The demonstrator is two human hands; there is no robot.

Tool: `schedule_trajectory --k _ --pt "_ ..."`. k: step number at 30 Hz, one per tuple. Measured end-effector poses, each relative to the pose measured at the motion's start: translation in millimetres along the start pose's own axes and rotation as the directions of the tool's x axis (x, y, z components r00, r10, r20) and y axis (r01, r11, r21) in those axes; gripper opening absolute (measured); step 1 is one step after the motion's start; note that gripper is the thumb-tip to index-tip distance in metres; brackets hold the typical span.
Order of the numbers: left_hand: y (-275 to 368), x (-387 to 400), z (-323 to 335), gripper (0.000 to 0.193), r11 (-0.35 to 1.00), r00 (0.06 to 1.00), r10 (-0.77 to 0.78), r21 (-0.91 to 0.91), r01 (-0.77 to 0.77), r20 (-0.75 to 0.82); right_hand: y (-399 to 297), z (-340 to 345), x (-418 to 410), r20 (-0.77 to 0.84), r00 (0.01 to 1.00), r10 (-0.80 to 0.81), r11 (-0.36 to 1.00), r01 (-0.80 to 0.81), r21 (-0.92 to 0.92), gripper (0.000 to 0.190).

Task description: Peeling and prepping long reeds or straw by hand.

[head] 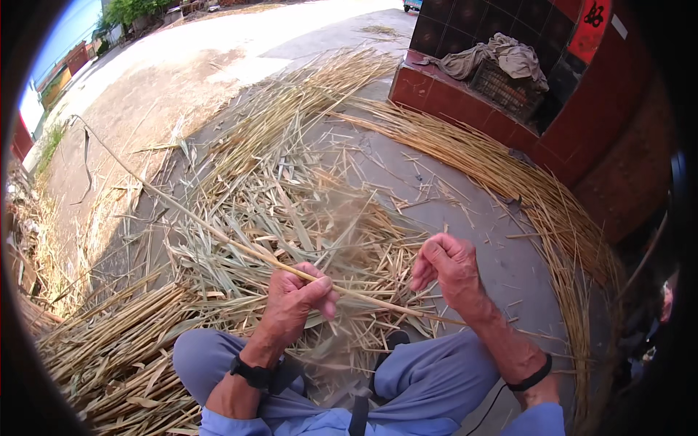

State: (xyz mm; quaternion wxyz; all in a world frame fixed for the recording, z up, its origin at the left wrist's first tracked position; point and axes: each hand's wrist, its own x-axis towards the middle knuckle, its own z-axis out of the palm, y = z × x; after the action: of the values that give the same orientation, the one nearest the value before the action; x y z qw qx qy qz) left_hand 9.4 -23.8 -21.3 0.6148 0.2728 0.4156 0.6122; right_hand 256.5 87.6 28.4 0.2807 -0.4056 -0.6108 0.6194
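A long dry reed stalk [240, 244] slants across the view, from the upper left down past my knees to the right. My left hand [302, 291] grips it around its lower part, thumb lying along the top. Up and to the right, my right hand [448, 265] is raised apart from the stalk, fingers curled inward, with nothing visible in them. The stalk's lower end passes beneath my right forearm. Below and beyond both hands spreads a heap of stripped leaves and husks [289, 218]. Dust or blurred chaff hangs in front of it.
A bundle of uncleaned stalks [136, 349] lies at my left. Cleaner stalks [491, 158] curve along the right side, and more reeds [305, 103] lie ahead. A tiled ledge [458, 98] holds a plastic crate [504, 90] draped with cloth [515, 54]. A thin black cord [488, 409] hangs beside my right leg.
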Motion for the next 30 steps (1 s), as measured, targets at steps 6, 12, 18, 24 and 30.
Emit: schedule_trajectory --k 6,12,18,24,30 --pt "-5.0 7.7 -7.1 0.008 1.0 0.998 -0.009 -0.015 0.008 -0.055 13.9 8.8 2.6 0.123 0.974 -0.191 0.913 0.223 -0.342 0.024" --pt "0.0 12.1 1.7 0.012 1.0 1.0 0.0 0.028 0.001 -0.01 27.1 26.3 -4.3 0.418 0.901 -0.114 0.81 0.328 -0.486 0.021" --pt "-2.4 8.5 4.0 0.01 1.0 1.0 0.013 -0.005 -0.013 0.0 23.7 23.0 -6.3 0.355 0.933 -0.059 0.909 0.198 -0.367 0.02" --pt "-3.3 11.6 7.0 0.009 0.999 0.999 0.046 -0.019 -0.047 -0.016 10.7 10.4 1.6 0.075 0.997 -0.035 0.987 0.046 -0.156 0.023" --pt "-2.6 9.1 2.1 0.007 0.986 0.994 0.068 -0.148 -0.08 -0.088 6.4 -7.0 15.8 -0.137 0.982 -0.133 0.991 0.129 -0.036 0.025"
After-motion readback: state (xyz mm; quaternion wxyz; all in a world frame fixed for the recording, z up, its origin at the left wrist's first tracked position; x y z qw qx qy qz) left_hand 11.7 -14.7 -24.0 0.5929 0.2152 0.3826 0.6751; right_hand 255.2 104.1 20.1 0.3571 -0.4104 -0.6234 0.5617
